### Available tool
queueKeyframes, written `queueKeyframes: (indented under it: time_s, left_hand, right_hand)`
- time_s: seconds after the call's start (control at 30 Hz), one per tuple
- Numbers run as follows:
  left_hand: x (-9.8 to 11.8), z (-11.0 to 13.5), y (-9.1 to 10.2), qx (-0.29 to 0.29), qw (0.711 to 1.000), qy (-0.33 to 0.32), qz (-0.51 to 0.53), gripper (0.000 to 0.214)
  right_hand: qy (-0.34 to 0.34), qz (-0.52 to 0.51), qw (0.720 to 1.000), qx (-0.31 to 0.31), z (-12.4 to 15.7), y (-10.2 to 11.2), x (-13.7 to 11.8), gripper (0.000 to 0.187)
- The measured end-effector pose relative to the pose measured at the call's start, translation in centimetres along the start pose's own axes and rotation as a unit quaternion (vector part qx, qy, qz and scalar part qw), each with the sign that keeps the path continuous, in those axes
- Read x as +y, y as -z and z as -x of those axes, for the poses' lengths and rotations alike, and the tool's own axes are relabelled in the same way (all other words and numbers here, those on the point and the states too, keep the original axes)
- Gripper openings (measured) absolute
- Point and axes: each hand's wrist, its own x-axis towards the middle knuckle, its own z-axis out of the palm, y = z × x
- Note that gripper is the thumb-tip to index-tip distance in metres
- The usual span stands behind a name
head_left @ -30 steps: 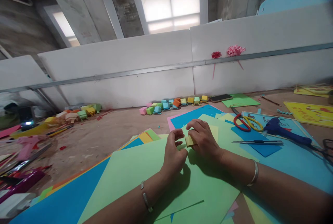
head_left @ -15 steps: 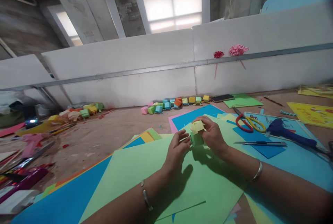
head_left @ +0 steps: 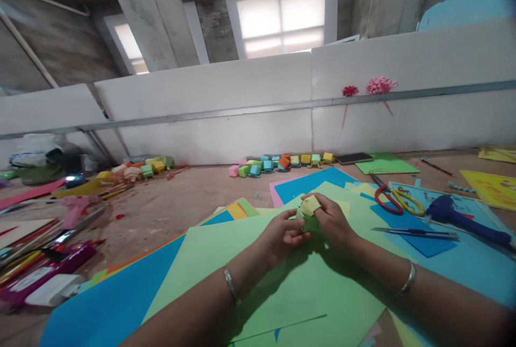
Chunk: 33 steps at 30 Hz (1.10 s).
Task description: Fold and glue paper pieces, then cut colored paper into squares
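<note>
My right hand [head_left: 332,221] is closed around a small folded paper piece [head_left: 308,208], yellow on top and green below, held just above a large light green sheet [head_left: 258,282]. My left hand [head_left: 282,237] pinches the green lower side of the same piece with curled fingers. Both wrists wear a metal bangle. The hands meet over the middle of the overlapping coloured sheets.
Blue sheets [head_left: 105,315] lie under the green one. Red-and-yellow scissors [head_left: 393,202], a craft knife [head_left: 415,232] and a blue glue gun [head_left: 463,218] lie to the right. A row of small folded paper boxes [head_left: 278,163] and a phone [head_left: 355,158] sit by the white wall. Tools clutter the left.
Both hands lifted the paper piece off the green sheet and brought it together; the left hand, open before, now pinches it. The view shifted slightly left.
</note>
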Motion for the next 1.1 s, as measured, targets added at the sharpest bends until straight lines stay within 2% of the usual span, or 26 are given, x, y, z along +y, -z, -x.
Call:
queueKeyframes:
  time_s: [0.17,0.23,0.4,0.53,0.7,0.83,0.97,1.1]
  left_hand:
    - [-0.2,0.5,-0.3,-0.051,0.997,-0.032,-0.052,0.04]
    - [-0.1,0.3,-0.1,-0.037,0.996,-0.049,-0.07,0.039]
    - [0.1,-0.6,1.1,0.038,0.985,-0.119,-0.12,0.042]
    - [0.1,-1.0,1.5,0.076,0.969,-0.168,-0.165,0.057]
    - [0.1,-1.0,1.2,0.078,0.953,-0.21,-0.205,0.058]
    - [0.0,-1.0,1.0,0.069,0.949,-0.217,-0.218,0.057]
    - [-0.1,-0.9,1.0,0.059,0.949,-0.219,-0.217,0.053]
    - [-0.1,-1.1,1.2,0.073,0.949,-0.224,-0.212,0.053]
  right_hand:
    - [0.007,0.027,0.999,-0.023,0.1,0.0,-0.1,0.032]
    - [0.01,0.034,0.999,-0.033,0.1,0.2,-0.1,0.039]
    - [0.028,0.04,0.997,-0.061,-0.1,0.7,0.1,0.054]
    - [0.047,0.034,0.996,-0.074,-0.4,0.9,0.3,0.04]
    - [0.048,0.029,0.998,-0.037,-0.4,0.8,0.4,0.033]
    - [0.029,0.019,0.999,-0.008,-0.1,0.4,0.3,0.038]
    - [0.033,0.01,0.999,-0.009,0.1,0.1,0.2,0.026]
    - [0.066,0.023,0.997,-0.019,0.1,0.2,0.1,0.02]
